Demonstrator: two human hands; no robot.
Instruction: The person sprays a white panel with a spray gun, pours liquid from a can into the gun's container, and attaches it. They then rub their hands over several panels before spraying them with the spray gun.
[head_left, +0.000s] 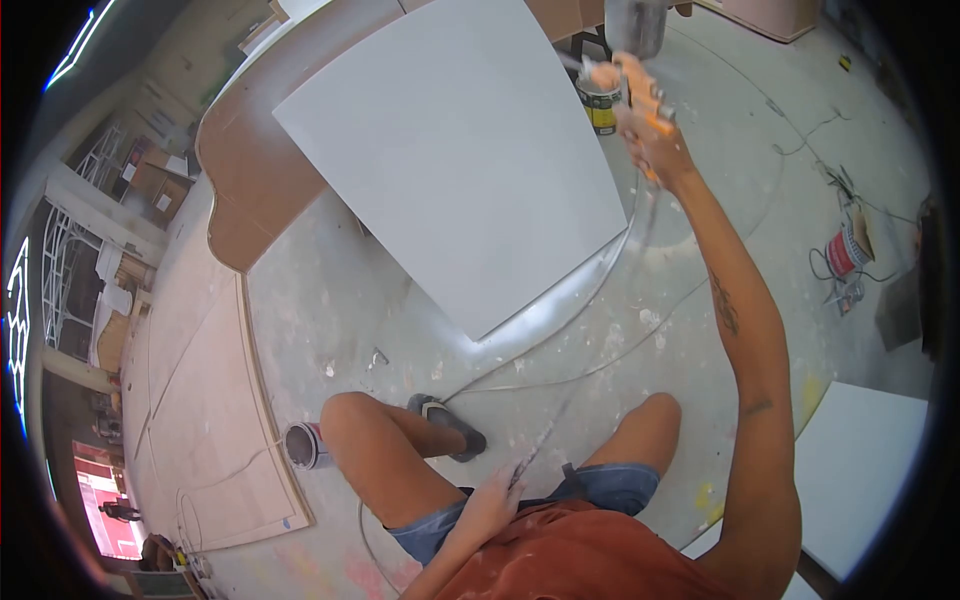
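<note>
From my remote station I observe the right hand (650, 130) extended up and forward, fingers (640, 95) wrapped closed around the grip of a spray gun (632, 40), whose cup sits above the fist; motion blur hides the trigger. The gun is held off the right edge of a large white panel (460, 150), which lies flat and raised above the floor (400, 330), apparently so its whole face stays reachable. A hose (600, 290) drops from the gun, curves past the panel's near corner and runs back to the left hand (495, 500), which rests by the thigh with fingers curled loosely round the line, seemingly keeping it clear of the panel. A yellow-labelled can (600, 105) stands just beyond the gun hand; a small open tin (303, 445) sits beside the left knee. A second white board (860, 470) lies well apart, right.
</note>
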